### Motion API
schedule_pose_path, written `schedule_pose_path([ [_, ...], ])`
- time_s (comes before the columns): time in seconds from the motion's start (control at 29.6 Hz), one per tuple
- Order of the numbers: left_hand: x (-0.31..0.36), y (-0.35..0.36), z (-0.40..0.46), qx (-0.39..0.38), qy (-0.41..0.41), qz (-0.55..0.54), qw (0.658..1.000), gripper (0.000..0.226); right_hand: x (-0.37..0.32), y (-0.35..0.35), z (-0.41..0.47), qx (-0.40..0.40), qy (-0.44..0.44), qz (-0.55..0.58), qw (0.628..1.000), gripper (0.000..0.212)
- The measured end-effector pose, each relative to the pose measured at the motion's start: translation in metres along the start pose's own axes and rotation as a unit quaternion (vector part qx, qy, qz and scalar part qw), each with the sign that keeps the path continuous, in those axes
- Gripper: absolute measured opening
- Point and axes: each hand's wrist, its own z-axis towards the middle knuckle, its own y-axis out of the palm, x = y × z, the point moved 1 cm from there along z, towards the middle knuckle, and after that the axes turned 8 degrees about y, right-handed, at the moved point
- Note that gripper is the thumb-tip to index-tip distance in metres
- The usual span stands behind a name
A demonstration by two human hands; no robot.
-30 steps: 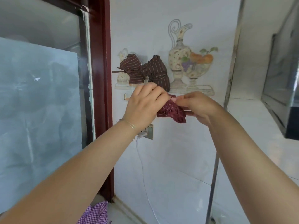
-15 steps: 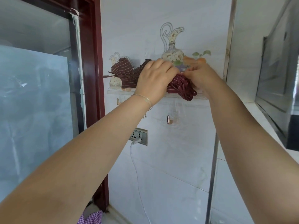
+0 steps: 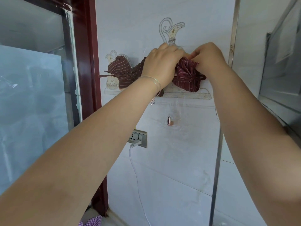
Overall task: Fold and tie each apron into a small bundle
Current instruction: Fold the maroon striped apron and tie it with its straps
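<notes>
Wall edges: the tiled wall [image 3: 171, 168] is bounded on its left by a dark red door frame [image 3: 91, 62] and on its right by a metal corner strip [image 3: 232, 38]; a glass panel [image 3: 32, 95] fills the far left
Open room: bare tile lies below the hands down to the floor, broken only by a small wall hook [image 3: 169, 120], a socket [image 3: 138, 138] and a white cable [image 3: 136, 173] hanging from it
Right side: a dark-framed cabinet or appliance [image 3: 280, 66] juts in close to the right forearm
Maroon bundle [image 3: 185, 77]: a striped apron bunched into a lump, held high against the wall over the painted shelf of a jug-and-vase tile picture [image 3: 171, 31]; it is about as wide as tall, so no clear long axis; a tie loop sticks out to its right, gathered top edge up at the fingers
Brown bundles [image 3: 122, 72]: two striped tied aprons hang on the wall just left of the maroon one, a tie end pointing left; the nearer one is partly hidden by the left wrist
Left hand [image 3: 161, 62]: curled over the bundle's upper left, gripping cloth; thin bracelet on the wrist
Right hand [image 3: 210, 57]: fingers bent and pinching the gathered top at the upper right
Floor: a scrap of purple checked cloth [image 3: 91, 221] at the bottom edge
Writing: none readable
</notes>
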Motion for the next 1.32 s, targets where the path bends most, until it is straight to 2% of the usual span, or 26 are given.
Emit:
schedule_pose_path([
  [0.17, -0.003, -0.001, 0.005, -0.027, -0.008, -0.021, 0.999, 0.053, -0.003, -0.001, 0.001, -0.016, -0.006, -0.028, 0.999, 0.026],
  [0.3, -0.001, -0.004, 0.004, -0.043, -0.023, -0.023, 0.999, 0.054, -0.012, 0.0, 0.0, -0.024, 0.048, -0.125, 0.991, 0.03],
  [0.41, 0.0, -0.005, 0.001, -0.053, -0.031, -0.036, 0.997, 0.054, -0.012, 0.003, -0.001, -0.011, 0.047, -0.168, 0.985, 0.028],
  [0.64, 0.005, -0.008, -0.002, -0.068, -0.056, -0.059, 0.994, 0.057, -0.002, 0.007, -0.014, 0.025, 0.04, -0.173, 0.984, 0.036],
  [0.81, 0.004, -0.001, -0.013, -0.053, -0.074, -0.09, 0.992, 0.053, 0.028, 0.019, -0.044, 0.127, -0.048, -0.009, 0.991, 0.03],
  [0.95, 0.005, 0.006, -0.024, -0.019, -0.063, -0.164, 0.984, 0.053, 0.044, 0.046, -0.076, 0.173, -0.033, 0.208, 0.962, 0.026],
  [1.05, 0.014, 0.011, -0.036, -0.006, -0.062, -0.195, 0.979, 0.056, 0.049, 0.071, -0.101, 0.163, 0.004, 0.356, 0.92, 0.027],
  [1.18, 0.02, 0.013, -0.079, 0.042, -0.078, -0.193, 0.977, 0.059, 0.053, 0.1, -0.145, 0.151, 0.067, 0.451, 0.877, 0.027],
  [1.25, 0.022, 0.013, -0.121, 0.032, -0.111, -0.203, 0.972, 0.055, 0.056, 0.117, -0.17, 0.114, 0.075, 0.452, 0.882, 0.024],
  [1.32, 0.023, 0.014, -0.168, -0.002, -0.158, -0.226, 0.961, 0.051, 0.056, 0.136, -0.193, 0.038, 0.053, 0.437, 0.897, 0.022],
])
